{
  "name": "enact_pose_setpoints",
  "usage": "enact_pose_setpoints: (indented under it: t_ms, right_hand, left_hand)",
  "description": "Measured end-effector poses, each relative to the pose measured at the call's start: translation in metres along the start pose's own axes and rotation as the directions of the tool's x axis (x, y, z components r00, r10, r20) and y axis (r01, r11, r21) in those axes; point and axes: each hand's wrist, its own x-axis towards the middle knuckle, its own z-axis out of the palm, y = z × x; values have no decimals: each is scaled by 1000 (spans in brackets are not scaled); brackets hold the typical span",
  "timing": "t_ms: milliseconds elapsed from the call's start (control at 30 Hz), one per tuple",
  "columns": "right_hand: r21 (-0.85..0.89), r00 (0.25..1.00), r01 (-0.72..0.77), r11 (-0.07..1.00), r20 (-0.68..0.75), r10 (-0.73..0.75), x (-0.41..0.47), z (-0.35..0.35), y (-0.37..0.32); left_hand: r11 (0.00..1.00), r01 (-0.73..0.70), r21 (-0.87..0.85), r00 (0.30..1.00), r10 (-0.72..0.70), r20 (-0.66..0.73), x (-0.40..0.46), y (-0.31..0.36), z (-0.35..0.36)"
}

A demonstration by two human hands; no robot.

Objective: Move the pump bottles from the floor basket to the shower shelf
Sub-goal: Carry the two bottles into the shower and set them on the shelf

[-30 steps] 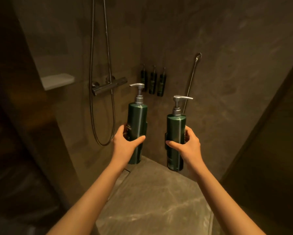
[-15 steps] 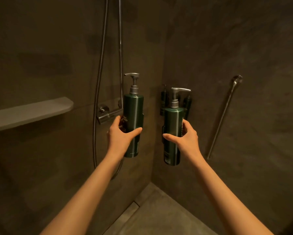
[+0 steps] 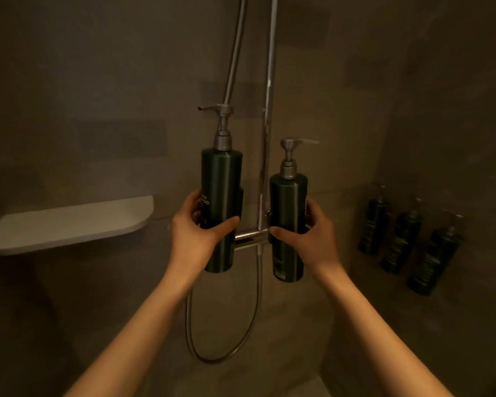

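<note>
I hold two dark green pump bottles upright at chest height in front of the shower wall. My left hand (image 3: pixel 196 230) grips the taller-looking left pump bottle (image 3: pixel 221 181) around its lower half; its silver spout points left. My right hand (image 3: pixel 312 237) grips the right pump bottle (image 3: pixel 288 202), whose spout points right. The pale shower shelf (image 3: pixel 69 223) juts from the wall to the left of both bottles, at about hand height, with nothing on it. The floor basket is out of view.
A chrome shower rail (image 3: pixel 268 110) and hose (image 3: pixel 235 53) run down the wall just behind the bottles, with the mixer bar (image 3: pixel 248 237) between my hands. Three dark bottles (image 3: pixel 400 234) hang in holders on the right wall.
The view has swung left and closer to the wall; the shelf now sits larger and nearer. Both hands keep their bottles, the left one raised higher.
</note>
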Motion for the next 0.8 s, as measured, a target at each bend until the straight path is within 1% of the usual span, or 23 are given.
enact_pose_setpoints:
  t_ms: [100, 200, 400, 500, 567, 667, 800]
  right_hand:
    - [76, 992, 33, 997, 119, -42, 36, 7, 5]
    - [157, 966, 46, 986, 245, -85, 67, 14, 7]
    - [340, 863, 34, 940, 465, -200, 102, 56, -12]
    - [413, 808, 39, 910, 522, -272, 106, 86, -33]
    - [466, 783, 43, 884, 534, -320, 110, 106, -50]
    - [516, 756, 44, 856, 543, -367, 114, 132, -73]
    - [540, 739, 58, 840, 543, -399, 117, 162, -91]
  left_hand:
    - [996, 2, 87, 988, 12, -153, 5, 12, 0]
    - [984, 33, 174, 956, 20, -292, 4, 28, -3]
    - [933, 119, 339, 854, 78, -514, 1, 63, -32]
    - [895, 153, 419, 808, 131, -575, 7, 76, -55]
    - [871, 168, 462, 783, 167, -599, 12, 80, -70]
    - [839, 187, 511, 754, 211, -622, 26, 79, -92]
    - [826, 195, 528, 724, 242, -646, 48, 67, -124]
